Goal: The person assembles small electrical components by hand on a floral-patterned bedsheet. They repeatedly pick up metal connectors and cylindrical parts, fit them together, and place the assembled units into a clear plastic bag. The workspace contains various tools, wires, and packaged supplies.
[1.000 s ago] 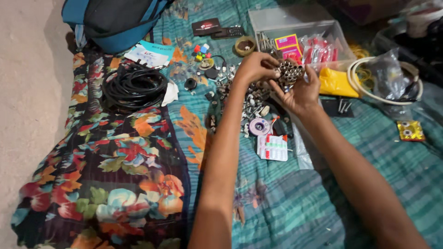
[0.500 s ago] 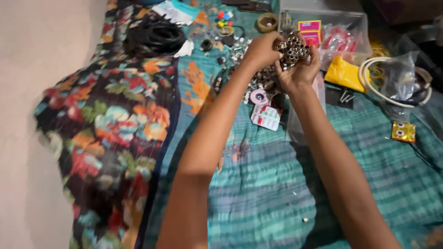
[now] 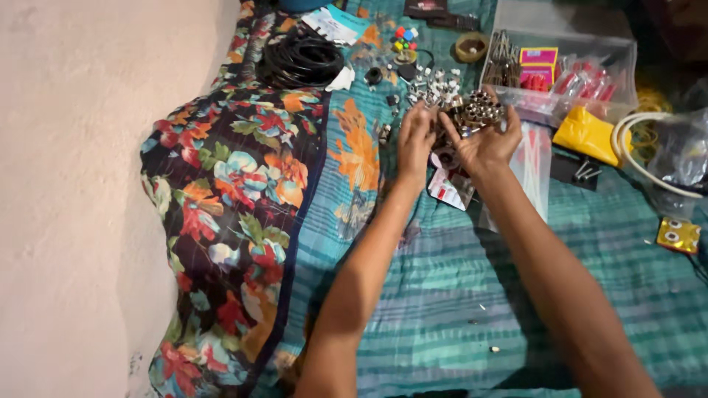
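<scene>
A black cable coil [image 3: 301, 59] lies far left on the flowery cloth [image 3: 221, 184]. The left hand [image 3: 415, 140] is open, fingers just beside a bunch of small metal tubes [image 3: 478, 112]. The right hand [image 3: 483, 144] cups that bunch from below. Many little parts [image 3: 431, 87] lie loose, so sorting looks half done. A clear box [image 3: 575, 51] sits right.

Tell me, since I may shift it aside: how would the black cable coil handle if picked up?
The cable coil would probably be floppy: it lies in many loose loops with no tie that I can see, so it may sag or unwind. It looks bulky, so likely moderately heavy. Lying flat on the cloth, it seems unlikely to roll.
</scene>
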